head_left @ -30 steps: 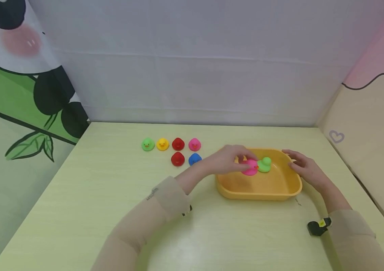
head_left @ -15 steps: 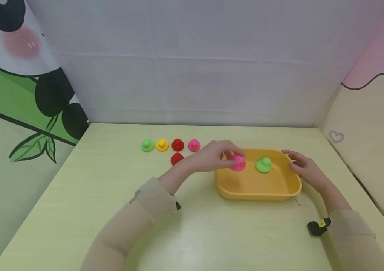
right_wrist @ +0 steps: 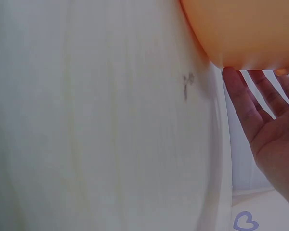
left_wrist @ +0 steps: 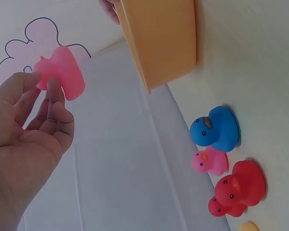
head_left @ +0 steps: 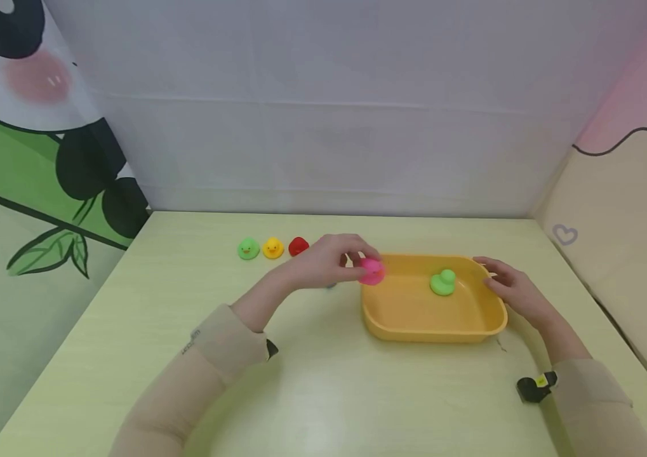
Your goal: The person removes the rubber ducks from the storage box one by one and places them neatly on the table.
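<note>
My left hand (head_left: 326, 261) pinches a pink rubber duck (head_left: 373, 271) between thumb and fingertips, in the air by the left rim of a yellow-orange basin (head_left: 432, 334). The left wrist view shows the same pink duck (left_wrist: 70, 74) tilted in the fingers. Inside the basin sits a light green rubber duck (head_left: 442, 283). At the basin's right end my right hand (head_left: 520, 292) touches the rim with extended fingers. Its fingertips (right_wrist: 233, 79) meet the basin's outer wall in the right wrist view.
Back left on the table stand a green duck (head_left: 248, 249), a yellow duck (head_left: 273, 248) and a red duck (head_left: 298, 246). The left wrist view also shows a blue duck (left_wrist: 224, 129), another pink duck (left_wrist: 213, 161) and a second red duck (left_wrist: 243, 185). A fabric wall (head_left: 323, 152) rises behind.
My left hand has carried the pink duck leftward, from beside the green duck in the basin to the left rim. The right hand has stayed at the basin's right end.
</note>
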`<state>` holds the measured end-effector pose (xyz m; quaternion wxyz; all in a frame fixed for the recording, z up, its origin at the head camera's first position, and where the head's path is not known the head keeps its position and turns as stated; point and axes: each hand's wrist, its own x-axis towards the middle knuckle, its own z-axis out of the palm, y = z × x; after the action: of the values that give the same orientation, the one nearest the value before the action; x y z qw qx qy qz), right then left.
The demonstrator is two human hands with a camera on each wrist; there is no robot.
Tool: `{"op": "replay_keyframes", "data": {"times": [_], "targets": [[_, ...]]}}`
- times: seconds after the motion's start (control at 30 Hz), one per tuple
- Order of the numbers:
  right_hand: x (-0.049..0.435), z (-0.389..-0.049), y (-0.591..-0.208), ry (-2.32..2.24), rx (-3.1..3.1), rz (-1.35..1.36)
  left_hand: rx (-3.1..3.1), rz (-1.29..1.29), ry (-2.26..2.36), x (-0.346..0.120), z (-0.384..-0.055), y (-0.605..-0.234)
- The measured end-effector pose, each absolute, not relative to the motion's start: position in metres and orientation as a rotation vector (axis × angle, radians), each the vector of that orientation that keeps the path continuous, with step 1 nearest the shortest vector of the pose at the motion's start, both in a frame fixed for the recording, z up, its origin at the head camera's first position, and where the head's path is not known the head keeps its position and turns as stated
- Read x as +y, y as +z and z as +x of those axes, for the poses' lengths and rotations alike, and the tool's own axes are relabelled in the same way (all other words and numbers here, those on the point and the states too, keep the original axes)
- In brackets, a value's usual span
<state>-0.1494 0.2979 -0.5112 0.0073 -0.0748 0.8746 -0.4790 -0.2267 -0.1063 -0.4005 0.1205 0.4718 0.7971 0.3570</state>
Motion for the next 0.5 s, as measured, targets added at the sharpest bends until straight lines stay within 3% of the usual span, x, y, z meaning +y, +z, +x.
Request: {"op": "replay_keyframes", "data": {"times": [0.5], "targets": [[0.313, -0.175, -0.514, -1.487, 2.717, -0.269, 2.356, 1.338, 1.004, -0.140, -0.244, -0.385]]}}
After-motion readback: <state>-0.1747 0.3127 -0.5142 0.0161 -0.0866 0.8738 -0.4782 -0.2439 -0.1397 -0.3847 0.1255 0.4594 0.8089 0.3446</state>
